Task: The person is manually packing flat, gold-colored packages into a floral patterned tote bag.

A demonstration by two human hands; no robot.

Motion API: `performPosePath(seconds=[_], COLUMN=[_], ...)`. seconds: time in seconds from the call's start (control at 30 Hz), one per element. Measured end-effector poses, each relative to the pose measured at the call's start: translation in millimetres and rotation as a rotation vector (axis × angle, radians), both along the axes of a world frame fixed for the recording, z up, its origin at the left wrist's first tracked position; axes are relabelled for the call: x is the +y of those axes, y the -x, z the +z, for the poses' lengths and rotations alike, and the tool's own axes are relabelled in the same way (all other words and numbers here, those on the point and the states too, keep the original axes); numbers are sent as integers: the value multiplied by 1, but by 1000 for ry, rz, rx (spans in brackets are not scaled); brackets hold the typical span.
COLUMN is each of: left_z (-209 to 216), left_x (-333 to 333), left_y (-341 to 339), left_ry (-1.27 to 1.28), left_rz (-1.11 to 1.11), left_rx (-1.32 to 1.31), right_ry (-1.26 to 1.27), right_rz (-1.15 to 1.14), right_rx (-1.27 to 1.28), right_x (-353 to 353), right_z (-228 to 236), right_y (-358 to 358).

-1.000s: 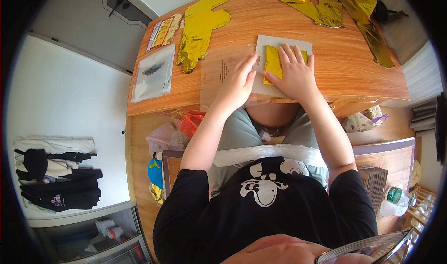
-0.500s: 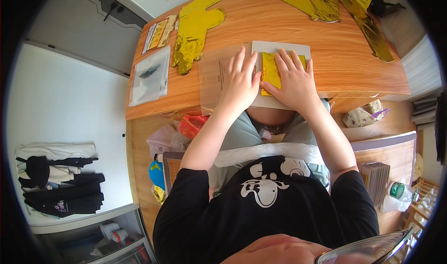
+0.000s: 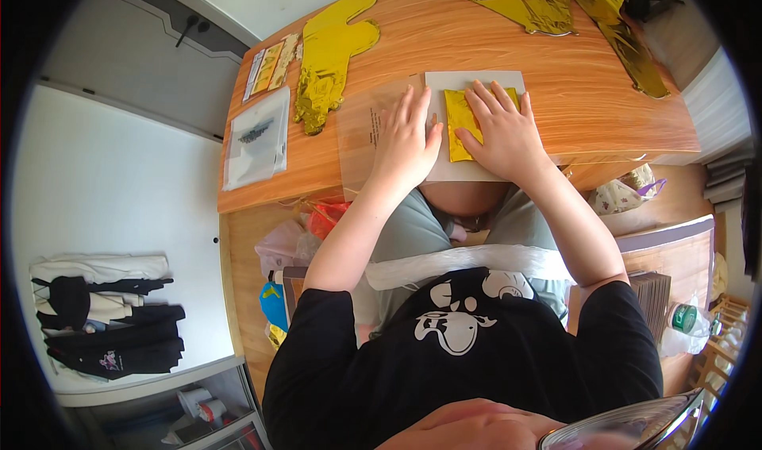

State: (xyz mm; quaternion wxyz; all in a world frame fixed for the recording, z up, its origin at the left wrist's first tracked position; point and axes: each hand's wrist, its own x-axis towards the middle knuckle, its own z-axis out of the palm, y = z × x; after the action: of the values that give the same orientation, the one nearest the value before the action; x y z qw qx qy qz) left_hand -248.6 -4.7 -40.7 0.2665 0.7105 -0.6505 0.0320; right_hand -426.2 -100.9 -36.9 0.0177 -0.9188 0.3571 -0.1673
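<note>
Both hands are open and flat, fingers stretched away from the body, gripping nothing. The right hand [image 3: 504, 136] lies palm-down over a folded packet of gold foil [image 3: 458, 136], which sits on a grey card [image 3: 468, 82] at the near edge of the desk [image 3: 444, 37]. The left hand [image 3: 405, 144] rests beside the card's left edge, over a large clear plastic sleeve [image 3: 355, 125] printed with small dark lines; whether the sleeve holds anything is hard to tell.

Farther left lies a stack of clear bags [image 3: 266, 160] with a dark patch in the middle — print or contents, I cannot tell which. Behind it are some printed cards [image 3: 263, 69], and next to those a flat gold foil shape [image 3: 329, 41]. More gold foil [image 3: 516, 1] lies along the far right side.

Below the desk, a red plastic bag [image 3: 325, 218] and a pale pink bag [image 3: 278, 248] slump at the left, contents hidden. At the right stands a patterned bag [image 3: 615, 198] with a purple handle. Lower down, a whitish plastic bag [image 3: 675, 343] lies around a green-labelled container [image 3: 684, 317] — its inside does not show.
</note>
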Motion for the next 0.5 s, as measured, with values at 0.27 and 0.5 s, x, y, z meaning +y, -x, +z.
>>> performPosePath(seconds=[0.27,0.5], left_z=[-5,2], left_x=[-4,-4], left_y=[-9,-13], left_ry=[-35,-35], left_rz=[-93,-85], left_rx=[28,133], right_ry=[-28,-11], right_rz=[65,48], right_rx=[40,51], right_x=[-6,1], right_z=[1,-2], right_y=[-7,-29])
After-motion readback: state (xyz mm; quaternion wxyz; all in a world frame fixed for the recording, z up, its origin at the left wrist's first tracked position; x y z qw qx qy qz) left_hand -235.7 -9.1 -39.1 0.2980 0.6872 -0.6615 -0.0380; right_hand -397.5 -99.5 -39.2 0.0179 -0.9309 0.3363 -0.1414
